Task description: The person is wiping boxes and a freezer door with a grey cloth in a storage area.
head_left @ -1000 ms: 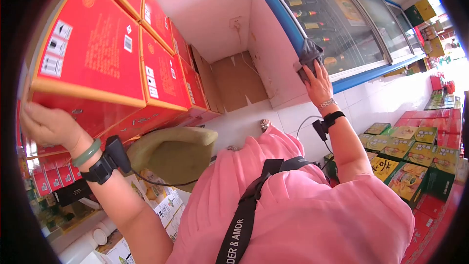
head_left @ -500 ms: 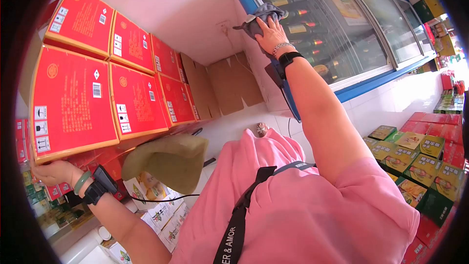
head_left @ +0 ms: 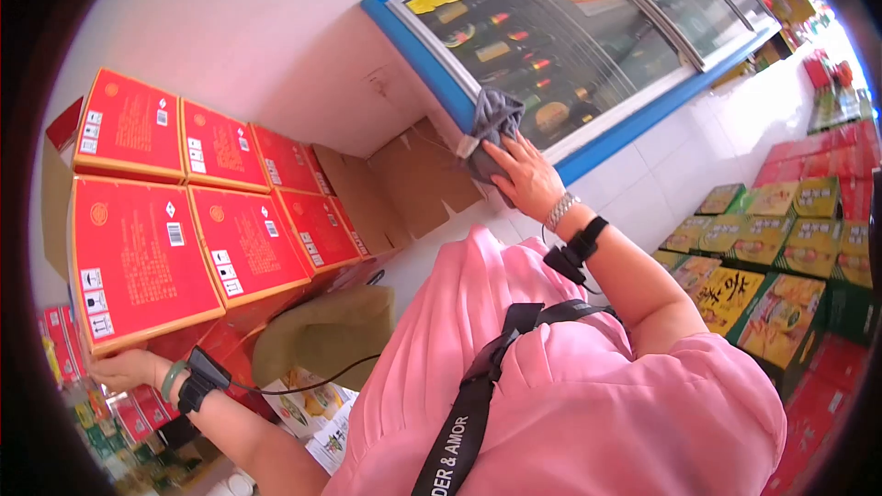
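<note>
My right hand (head_left: 528,176) presses a bunched grey cloth (head_left: 497,116) against the blue-and-white rim at the near corner of a glass-topped display chest (head_left: 588,158). Its fingers lie over the cloth. Through the glass, several dark bottles (head_left: 493,51) show inside the chest. At the far left, my left hand (head_left: 130,370) is at the lower front corner of a large red carton (head_left: 142,257), fingers curled about its edge and the fingertips partly hidden.
More red cartons (head_left: 246,239) are stacked two high on the left. An open brown cardboard box (head_left: 418,170) stands between them and the chest. An olive-green cloth (head_left: 322,335) hangs below the cartons. Green and yellow boxes (head_left: 781,308) are piled on the right.
My right hand and the cloth have slid down the chest's rim toward me. My left hand stays at the carton's corner. The camera view has shifted and tilted.
</note>
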`<state>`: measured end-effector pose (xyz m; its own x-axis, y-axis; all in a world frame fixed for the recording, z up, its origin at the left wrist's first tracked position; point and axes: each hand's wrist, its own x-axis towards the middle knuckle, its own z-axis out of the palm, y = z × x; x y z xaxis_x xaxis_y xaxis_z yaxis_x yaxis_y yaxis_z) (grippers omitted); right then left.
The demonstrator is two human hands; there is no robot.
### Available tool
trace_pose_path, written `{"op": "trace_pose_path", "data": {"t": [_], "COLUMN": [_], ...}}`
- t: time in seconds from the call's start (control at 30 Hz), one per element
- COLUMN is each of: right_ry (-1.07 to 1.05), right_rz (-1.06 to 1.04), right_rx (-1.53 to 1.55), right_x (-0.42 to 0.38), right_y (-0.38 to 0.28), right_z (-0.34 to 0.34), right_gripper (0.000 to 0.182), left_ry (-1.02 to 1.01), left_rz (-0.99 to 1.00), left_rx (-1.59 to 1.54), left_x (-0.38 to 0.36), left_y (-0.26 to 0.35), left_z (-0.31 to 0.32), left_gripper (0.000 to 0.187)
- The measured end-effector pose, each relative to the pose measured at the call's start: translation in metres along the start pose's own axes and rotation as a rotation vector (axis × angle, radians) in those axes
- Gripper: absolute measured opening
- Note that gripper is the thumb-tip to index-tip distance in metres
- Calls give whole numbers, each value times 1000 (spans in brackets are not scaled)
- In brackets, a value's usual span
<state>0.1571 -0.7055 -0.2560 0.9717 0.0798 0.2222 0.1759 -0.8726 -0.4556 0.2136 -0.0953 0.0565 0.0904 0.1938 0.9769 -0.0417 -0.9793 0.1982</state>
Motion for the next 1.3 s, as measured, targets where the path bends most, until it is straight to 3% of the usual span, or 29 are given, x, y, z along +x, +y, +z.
{"op": "trace_pose_path", "data": {"t": [0.03, 0.07, 0.17, 0.27, 0.3, 0.43, 0.57, 0.67, 0.7, 0.73, 0.87, 1.0, 1.07, 1.1, 1.13, 1.17, 1.23, 1.3], "right_ry": [-4, -34, -42, -281, -133, -74, 246, 279, 138, 144, 152, 243, 294, 318, 321, 353, 399, 359], "right_rz": [12, 10, -22, 175, 141, 373, 151, -49, -26, -55, -103, 66, 161, 191, 221, 244, 324, 462], "right_rx": [-9, -33, -118, -106, -29, 476, 190, -10, -84, -109, -150, -212, -256, -269, -303, -333, -332, -273], "right_x": [-16, -28, -55, -53, -58, -57, -43, -42, -44, -49, -62, -57, -52, -49, -45, -41, -34, -25], "right_y": [-2, -3, -10, -30, -32, -53, -51, -26, -13, 5, 73, 154, 206, 233, 257, 285, 338, 380], "right_z": [-5, -14, -35, -68, -68, -86, -91, -79, -69, -56, -48, -74, -95, -107, -120, -129, -149, -171], "right_gripper": [56, 54, 42, 38, 36, 36, 32, 31, 30, 30, 25, 24, 23, 23, 24, 24, 24, 25], "left_ry": [35, 24, 56, 31, 22, -47, -100, -137, -150, -162, -28, 75, -39, -319, -540, -766, -1008, -1155], "left_rz": [1, 15, 80, 135, 129, 94, 191, 152, 115, 78, -141, 79, 10, -130, -119, -215, -212, -123], "left_rx": [102, -34, -55, -7, -5, -4, -7, -37, -25, -13, -27, 10, -254, -207, -198, -452, -624, -584], "left_x": [-5, 1, 1, 8, 8, 3, 11, 8, 8, 8, -7, -66, -139, -178, -216, -243, -312, -351], "left_y": [25, -12, 7, -37, -40, -13, -22, 3, -1, 0, 62, 184, 225, 237, 282, 337, 378, 429], "left_z": [-2, 3, 2, 7, 8, -2, -8, -13, -14, -14, -25, -33, -5, 8, 23, 33, 65, 77], "left_gripper": [51, 49, 50, 47, 47, 49, 47, 47, 48, 48, 33, 28, 31, 36, 37, 39, 46, 58]}}
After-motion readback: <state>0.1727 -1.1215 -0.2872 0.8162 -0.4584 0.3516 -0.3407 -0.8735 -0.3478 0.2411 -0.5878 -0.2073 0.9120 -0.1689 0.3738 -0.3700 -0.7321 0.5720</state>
